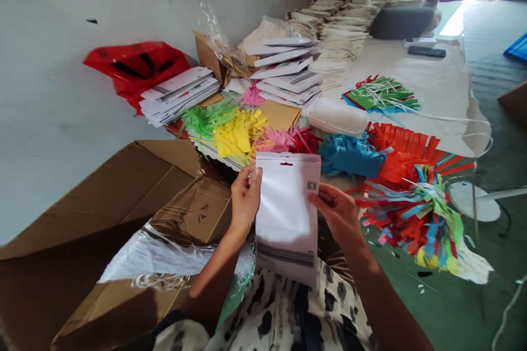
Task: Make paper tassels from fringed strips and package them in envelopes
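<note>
cardboard box point(123, 197) | red bag point(135, 66) | white packet stack point(179, 93) | yellow tassels point(236, 134) | blue tassels point(349, 154) | phone point(426, 51)

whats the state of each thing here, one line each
white pouch, held upright
left hand, pinching the pouch's left edge
right hand, pinching its right edge
cardboard box, open, flaps spread
clear plastic case, closed, lying flat
red bag, crumpled
</note>
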The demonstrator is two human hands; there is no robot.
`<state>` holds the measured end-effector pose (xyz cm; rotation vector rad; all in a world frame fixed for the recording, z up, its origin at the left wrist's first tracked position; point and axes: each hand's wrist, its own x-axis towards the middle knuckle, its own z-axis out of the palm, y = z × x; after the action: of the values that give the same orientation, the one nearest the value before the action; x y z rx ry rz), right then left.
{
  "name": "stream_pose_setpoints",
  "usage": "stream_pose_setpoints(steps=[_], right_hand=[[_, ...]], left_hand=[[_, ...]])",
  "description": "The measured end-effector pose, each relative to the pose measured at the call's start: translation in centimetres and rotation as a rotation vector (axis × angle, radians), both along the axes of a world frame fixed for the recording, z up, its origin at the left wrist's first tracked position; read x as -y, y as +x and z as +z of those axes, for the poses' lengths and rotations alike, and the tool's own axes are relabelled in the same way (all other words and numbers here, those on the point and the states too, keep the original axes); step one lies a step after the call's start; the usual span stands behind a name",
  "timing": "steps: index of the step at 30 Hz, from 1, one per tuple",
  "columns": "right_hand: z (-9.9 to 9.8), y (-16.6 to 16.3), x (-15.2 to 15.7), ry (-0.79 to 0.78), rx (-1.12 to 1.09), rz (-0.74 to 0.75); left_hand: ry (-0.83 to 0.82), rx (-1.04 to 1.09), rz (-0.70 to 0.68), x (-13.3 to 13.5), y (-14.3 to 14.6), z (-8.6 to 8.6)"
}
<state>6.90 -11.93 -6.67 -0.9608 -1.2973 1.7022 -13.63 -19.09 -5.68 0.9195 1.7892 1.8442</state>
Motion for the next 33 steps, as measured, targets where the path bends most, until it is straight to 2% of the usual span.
stream_pose_setpoints(steps=[2,4,8,11,13,19,22,27,33], right_hand=[[-0.3,0.3,-0.1,0.007,0.02,-0.017],[-0.5,0.5,-0.2,0.01,0.025,-0.001],[0.2,0.6,-0.7,0.05,-0.002,0.084],[1.4,0.6,-1.3,0.093,0.038,-0.03],[2.0,0.8,-1.6,0.093,0.062,-0.084],[2.3,1.3,-2.1,0.152,0.083,0.001],[2.5,1.4,-2.3,0.218,0.108,0.044],[2.4,1.9,-2.6,0.183,0.079,0.116],[1.8,3.1,-2.2,0.272,0.096,0.208]], left_hand=[[-0.045,0.118,-0.115,0.3,-0.4,0.0],[-0.059,0.152,-0.168,0.7,-0.5,0.2],[-0.022,-0.016,-0.094,1.5,0.1,1.0],[-0.056,-0.068,-0.175,1.7,0.9,1.5],[-0.077,-0.02,-0.269,1.6,1.1,1.9],[-0.104,0.29,-0.47,0.3,-0.7,3.2],[-0.097,0.192,-0.496,-0.4,-1.9,3.5],[-0.052,-0.019,-0.564,-0.6,-2.9,2.6],[0.006,0.06,-0.545,0.2,-3.1,0.6]])
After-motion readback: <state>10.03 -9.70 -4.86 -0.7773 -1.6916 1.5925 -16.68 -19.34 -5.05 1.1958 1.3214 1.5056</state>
